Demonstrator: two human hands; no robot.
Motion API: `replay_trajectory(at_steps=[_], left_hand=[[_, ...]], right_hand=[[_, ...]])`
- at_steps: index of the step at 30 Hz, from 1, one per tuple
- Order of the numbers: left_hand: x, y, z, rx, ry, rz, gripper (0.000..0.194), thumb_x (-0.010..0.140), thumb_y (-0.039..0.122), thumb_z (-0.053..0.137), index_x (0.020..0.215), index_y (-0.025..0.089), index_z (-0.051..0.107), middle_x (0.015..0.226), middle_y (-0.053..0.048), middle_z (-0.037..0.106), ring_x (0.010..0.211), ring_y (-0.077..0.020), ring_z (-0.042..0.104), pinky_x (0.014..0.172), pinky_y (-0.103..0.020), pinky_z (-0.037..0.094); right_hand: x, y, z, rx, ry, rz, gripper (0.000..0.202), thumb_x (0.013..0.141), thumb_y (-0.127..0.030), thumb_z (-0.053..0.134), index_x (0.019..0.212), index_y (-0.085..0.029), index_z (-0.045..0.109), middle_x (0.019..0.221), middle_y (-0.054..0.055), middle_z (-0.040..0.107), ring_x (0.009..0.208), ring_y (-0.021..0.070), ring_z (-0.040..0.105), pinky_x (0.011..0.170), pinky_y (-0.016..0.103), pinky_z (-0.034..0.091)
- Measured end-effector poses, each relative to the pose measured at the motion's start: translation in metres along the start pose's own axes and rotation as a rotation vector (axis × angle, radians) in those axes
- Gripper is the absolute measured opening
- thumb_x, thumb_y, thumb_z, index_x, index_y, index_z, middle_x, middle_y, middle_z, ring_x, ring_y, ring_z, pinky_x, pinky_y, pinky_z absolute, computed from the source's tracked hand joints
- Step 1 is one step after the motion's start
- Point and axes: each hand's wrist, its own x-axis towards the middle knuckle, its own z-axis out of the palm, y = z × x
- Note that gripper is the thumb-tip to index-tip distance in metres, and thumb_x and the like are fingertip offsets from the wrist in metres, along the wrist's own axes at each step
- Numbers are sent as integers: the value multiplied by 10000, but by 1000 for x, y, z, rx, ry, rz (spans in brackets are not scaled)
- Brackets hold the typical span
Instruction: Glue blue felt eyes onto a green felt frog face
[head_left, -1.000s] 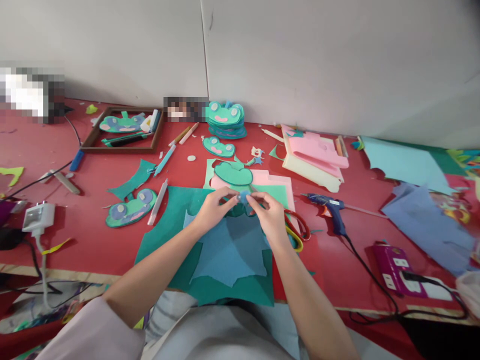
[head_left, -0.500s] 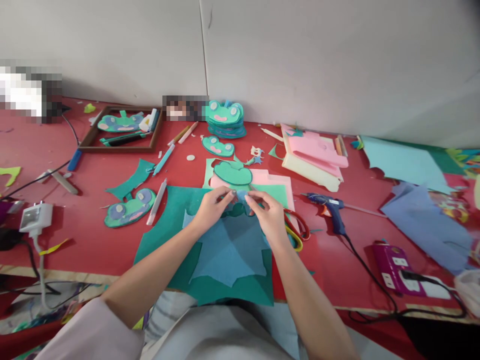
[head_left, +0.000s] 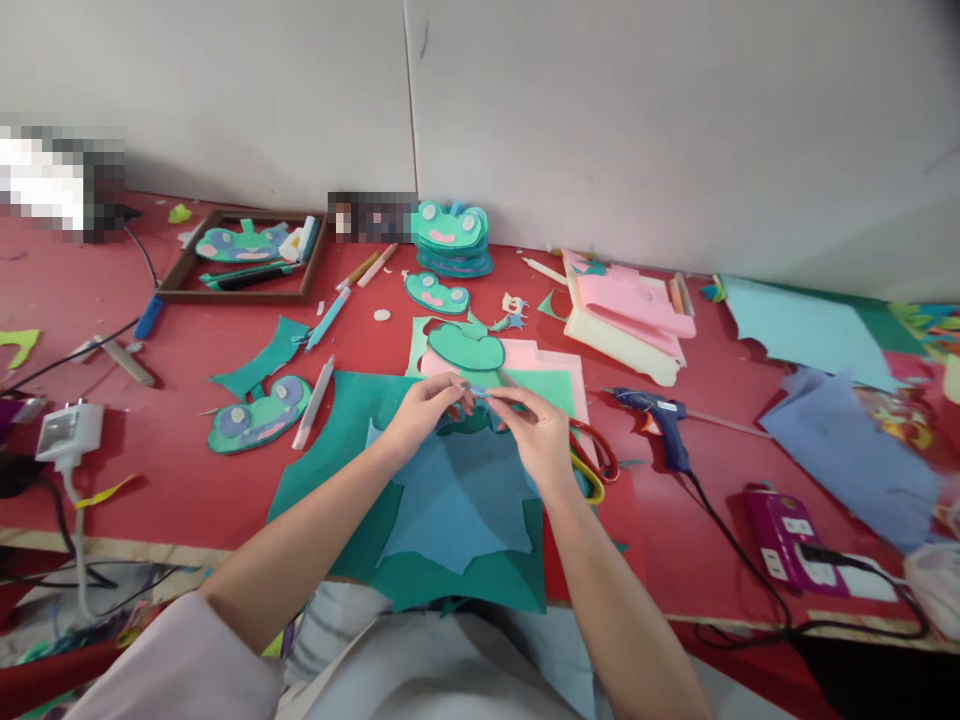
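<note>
Between my left hand (head_left: 429, 412) and my right hand (head_left: 534, 425) is a small blue felt piece (head_left: 478, 392), pinched at its two ends by closed fingers. It looks thin, nearly edge-on. Below the hands a larger blue felt sheet (head_left: 457, 500) with jagged edges lies on a dark green felt sheet (head_left: 322, 490). Just beyond the fingers rests a green frog-head shape (head_left: 466, 346) on pink and light green felt. Red-handled and yellow-handled scissors (head_left: 596, 480) lie beside my right wrist, partly hidden.
On the red table (head_left: 675, 540), a glue gun (head_left: 656, 410) and purple power strip (head_left: 784, 535) are at right. Finished frog faces (head_left: 452, 235) are stacked at the back. A brown frame (head_left: 240, 298) holds pens at left; a frog face (head_left: 259, 415) lies nearer.
The small blue piece has turned from showing its flat side to nearly edge-on. My fingers have shifted slightly around it, while both forearms stay almost in place.
</note>
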Motion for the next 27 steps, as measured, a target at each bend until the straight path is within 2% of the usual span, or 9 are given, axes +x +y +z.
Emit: replay_trajectory(at_steps=[8, 13, 19, 23, 27], left_hand=[[1, -1, 0, -68, 27, -47, 168, 748, 331, 576, 735, 164, 569, 649, 4, 601, 610, -93, 563, 578, -211, 418], [1, -2, -1, -32, 61, -1, 176, 745, 341, 578, 743, 165, 583, 652, 3, 598, 606, -93, 552, 580, -219, 422], [1, -2, -1, 22, 73, 14, 185, 755, 351, 565, 738, 167, 580, 646, 2, 593, 614, -100, 549, 596, -231, 432], [1, -2, -2, 15, 72, 20, 183, 766, 350, 570, 742, 169, 579, 648, 8, 588, 616, -95, 548, 593, -220, 430], [0, -2, -3, 137, 43, 82, 211, 790, 370, 561, 735, 168, 588, 668, 4, 584, 618, -93, 533, 600, -218, 436]], right_hand=[[1, 0, -1, -62, -24, 17, 193, 749, -387, 632, 864, -253, 711, 877, 16, 683, 673, 140, 609, 558, 261, 514], [4, 3, 1, 88, -10, 87, 397, 791, -422, 568, 1156, -268, 575, 967, 35, 680, 742, 163, 631, 525, 259, 509], [5, 7, 2, 136, 2, 153, 340, 820, -503, 487, 944, -212, 614, 879, 58, 684, 746, 191, 644, 484, 259, 496], [3, 5, 3, 143, -32, 135, 319, 819, -485, 506, 916, -205, 624, 809, 54, 667, 713, 176, 631, 474, 249, 498], [2, 4, 5, 122, -34, 126, 305, 800, -488, 529, 867, -202, 611, 774, 42, 650, 682, 164, 617, 473, 245, 499]])
